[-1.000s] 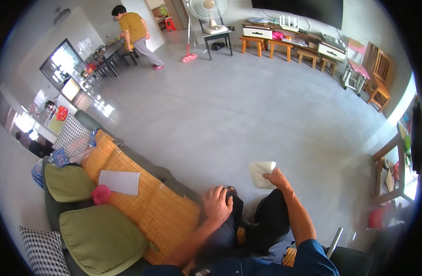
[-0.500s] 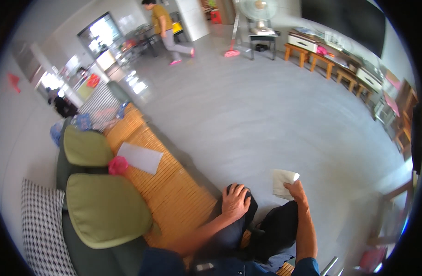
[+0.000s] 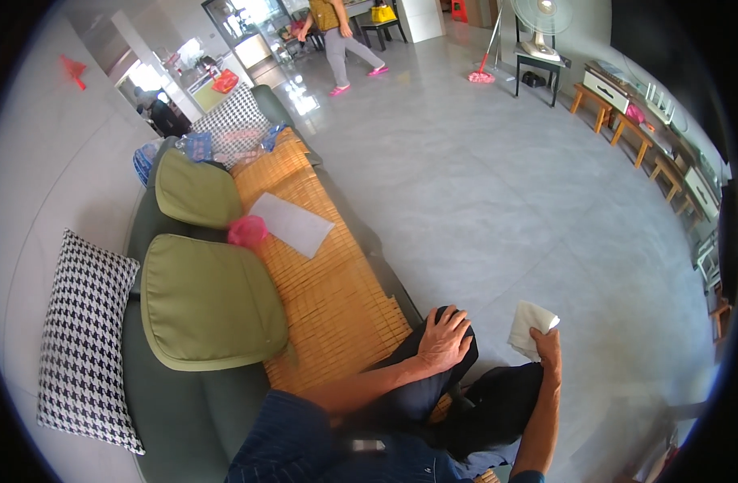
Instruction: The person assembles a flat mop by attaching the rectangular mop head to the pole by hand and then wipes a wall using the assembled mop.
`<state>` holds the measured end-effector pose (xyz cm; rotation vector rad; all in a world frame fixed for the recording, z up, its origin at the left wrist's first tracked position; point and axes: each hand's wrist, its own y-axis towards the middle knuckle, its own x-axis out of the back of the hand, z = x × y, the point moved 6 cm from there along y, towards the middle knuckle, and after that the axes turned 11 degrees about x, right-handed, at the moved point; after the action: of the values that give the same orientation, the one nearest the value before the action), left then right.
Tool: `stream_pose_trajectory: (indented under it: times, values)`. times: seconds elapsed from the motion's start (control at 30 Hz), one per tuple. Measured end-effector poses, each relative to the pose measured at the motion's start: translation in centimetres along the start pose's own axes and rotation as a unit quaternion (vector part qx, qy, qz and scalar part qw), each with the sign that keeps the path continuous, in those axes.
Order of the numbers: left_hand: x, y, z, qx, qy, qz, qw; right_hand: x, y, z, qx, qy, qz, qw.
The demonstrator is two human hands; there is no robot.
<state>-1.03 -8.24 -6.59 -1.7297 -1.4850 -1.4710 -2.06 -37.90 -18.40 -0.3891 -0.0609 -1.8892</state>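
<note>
My left hand (image 3: 444,341) lies on my dark-trousered knee with its fingers spread over it, holding nothing. Farther right, my right hand (image 3: 548,348) grips a folded white cloth (image 3: 530,326) by its right edge. The cloth hangs over the grey floor just beyond my other knee. Left of my legs, a slatted bamboo mat (image 3: 336,294) covers the sofa seat. A pale grey sheet (image 3: 292,224) rests on that mat, beside a crumpled-looking pink thing (image 3: 248,232) whose kind I cannot make out.
Green cushions (image 3: 212,302) and a black-and-white patterned pillow (image 3: 87,342) line the sofa (image 3: 171,410). Across the grey floor (image 3: 457,185) another person (image 3: 336,40) walks. A red mop (image 3: 481,76), a fan (image 3: 538,24) on a chair and a low cabinet (image 3: 606,88) stand along the far side.
My view has turned, so the room sits farther right and higher in the picture. My left hand stays on the knee and my right still grips the cloth. The other person is in a new stride.
</note>
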Motion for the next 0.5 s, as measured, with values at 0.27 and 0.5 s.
stream_pose_trajectory:
  times: [0.27,0.5]
  values:
    - [0.0,0.1,-0.3,-0.001,-0.009,0.0,1.0,0.5,0.2,-1.0,0.0,0.003,-0.002,1.0]
    - [0.2,0.2,-0.2,0.004,-0.007,0.001,1.0,0.2,0.1,-0.7,-0.018,0.025,0.002,1.0]
